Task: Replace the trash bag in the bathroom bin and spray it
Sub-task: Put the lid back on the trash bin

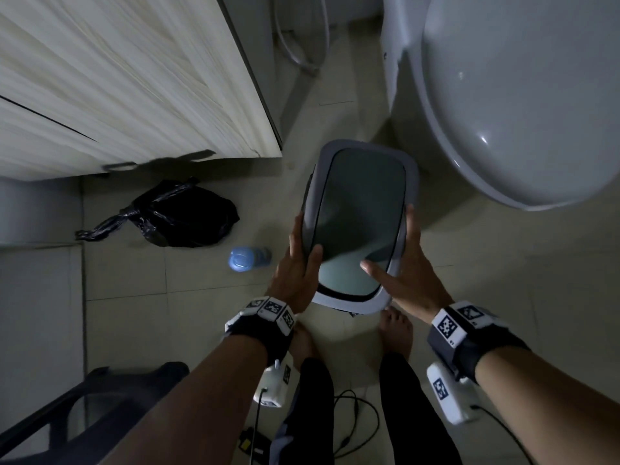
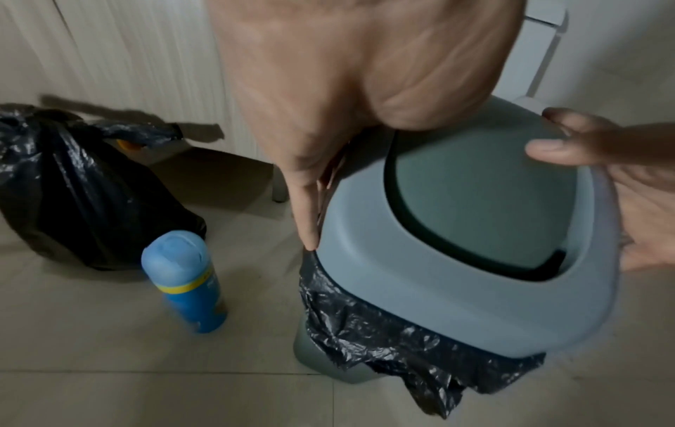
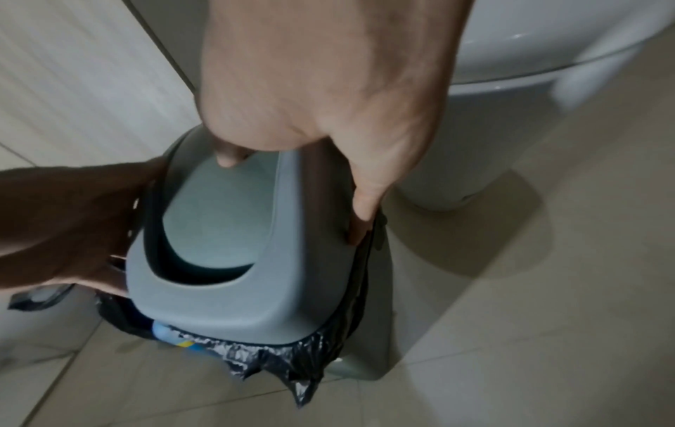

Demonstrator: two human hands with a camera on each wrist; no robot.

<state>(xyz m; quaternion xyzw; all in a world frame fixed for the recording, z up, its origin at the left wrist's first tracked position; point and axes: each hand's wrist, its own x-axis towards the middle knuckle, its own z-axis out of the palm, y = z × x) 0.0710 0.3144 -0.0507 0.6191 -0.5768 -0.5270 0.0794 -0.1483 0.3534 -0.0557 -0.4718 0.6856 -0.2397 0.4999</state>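
- The left hand (image 1: 297,263) and right hand (image 1: 404,266) are clasping opposite sides of the grey swing lid (image 1: 360,223), thumbs lying on top, fingers curling under its rim.
- The lid is sitting on the bin (image 2: 310,351), with the new black liner (image 2: 383,335) hanging out beneath it.
- Left of the left hand, the blue spray can (image 1: 246,258) is standing on the floor, the tied full bag (image 1: 181,216) lying beyond it.

Both hands (image 2: 365,86) grip bin lid (image 2: 456,274); black liner (image 2: 383,341) beneath; spray can (image 2: 186,283) beside.
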